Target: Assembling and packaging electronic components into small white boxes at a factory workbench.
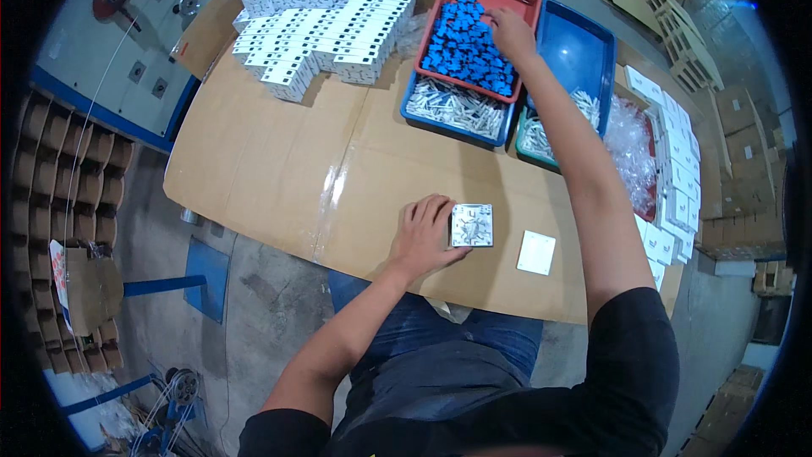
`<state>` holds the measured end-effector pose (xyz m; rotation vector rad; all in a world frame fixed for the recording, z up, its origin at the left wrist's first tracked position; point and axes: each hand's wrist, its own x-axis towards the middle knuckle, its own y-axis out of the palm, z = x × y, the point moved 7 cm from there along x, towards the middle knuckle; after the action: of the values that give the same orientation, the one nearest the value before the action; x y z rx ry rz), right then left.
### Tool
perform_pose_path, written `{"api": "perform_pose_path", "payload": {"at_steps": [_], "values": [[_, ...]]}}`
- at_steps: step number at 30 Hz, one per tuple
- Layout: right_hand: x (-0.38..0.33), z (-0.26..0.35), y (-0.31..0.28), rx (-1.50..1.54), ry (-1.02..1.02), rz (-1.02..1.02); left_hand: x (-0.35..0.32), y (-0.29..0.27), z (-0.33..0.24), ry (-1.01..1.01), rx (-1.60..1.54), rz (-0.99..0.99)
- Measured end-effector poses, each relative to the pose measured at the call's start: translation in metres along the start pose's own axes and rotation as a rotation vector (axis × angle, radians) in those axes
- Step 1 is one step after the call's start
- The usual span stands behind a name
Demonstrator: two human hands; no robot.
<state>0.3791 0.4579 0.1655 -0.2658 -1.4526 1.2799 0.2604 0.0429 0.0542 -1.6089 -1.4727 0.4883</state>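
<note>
Nearby, white boxes (321,21) beyond blue parts (465,46).

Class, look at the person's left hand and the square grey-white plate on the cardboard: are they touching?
Touching. The head view shows the left hand with its fingers lying against the left edge of the square plate, no gap between them.

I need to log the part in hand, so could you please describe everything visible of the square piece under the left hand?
The square piece is pale grey-white, its upturned face showing moulded ribs and small recesses, plastic by the look. It lies flat on the cardboard-covered table, near the front edge. The left hand touches its left side; a plain white square plate lies apart, to its right.
</note>
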Motion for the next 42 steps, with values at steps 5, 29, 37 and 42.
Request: {"api": "perform_pose_path", "payload": {"at_steps": [5,29,37,42], "values": [[0.033,-0.022,0.041,-0.178,-0.159,0.065,0.006,0.002,-0.004,0.005,-0.008,0.004],[-0.305,0.083,-0.035,1.443,0.964,0.379,0.004,0.005,0.007,-0.012,-0.011,0.010],[-0.342,0.140,-0.075,0.851,0.473,0.403,-0.003,0.006,0.009,-0.046,-0.027,-0.023],[-0.331,0.155,-0.070,0.551,0.092,0.449,-0.003,0.006,0.007,-0.042,-0.014,-0.017]]}}
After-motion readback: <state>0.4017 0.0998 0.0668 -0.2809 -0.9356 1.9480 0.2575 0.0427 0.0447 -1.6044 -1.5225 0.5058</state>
